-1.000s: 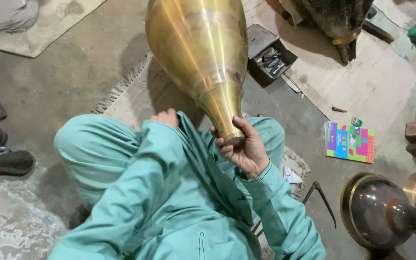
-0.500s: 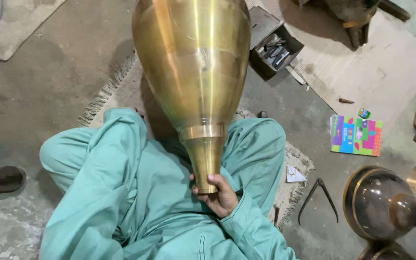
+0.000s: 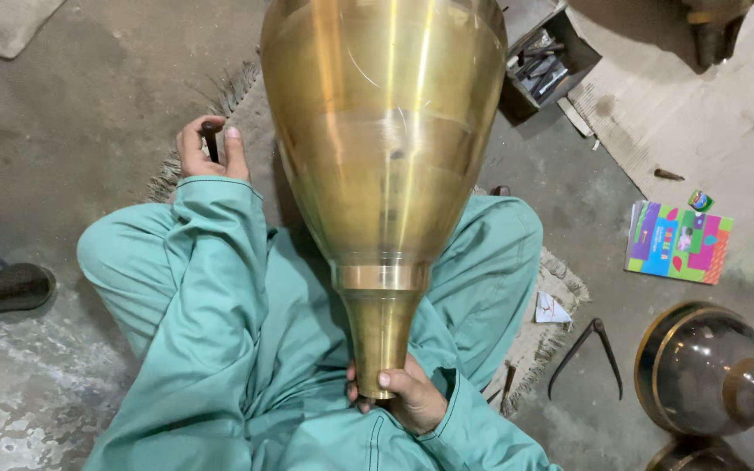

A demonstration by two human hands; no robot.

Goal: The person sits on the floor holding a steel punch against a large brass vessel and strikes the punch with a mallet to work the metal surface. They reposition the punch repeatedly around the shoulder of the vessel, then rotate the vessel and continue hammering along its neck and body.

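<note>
A large brass vessel point(image 3: 383, 166), polished and likely heavy, stiff and slippery, is held upside down over the lap. At left, the left hand point(image 3: 207, 150) is closed around a small dark tool point(image 3: 211, 138). At centre, the right hand point(image 3: 405, 394) is wrapped round the vessel's narrow neck, judged the surest hold

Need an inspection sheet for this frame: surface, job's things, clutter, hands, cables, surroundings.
Surface: grey concrete floor, fringed mat under the seated person.
Job's things: large brass vessel, narrow neck toward the lap.
Clutter: calipers, colourful booklet, tool box, cardboard sheet.
Hands: right hand grips the vessel's neck end; left hand holds a small dark tool.
Cables: nothing seen.
Surroundings: dark shoes on one side, dark metal vessel on the other.
</note>
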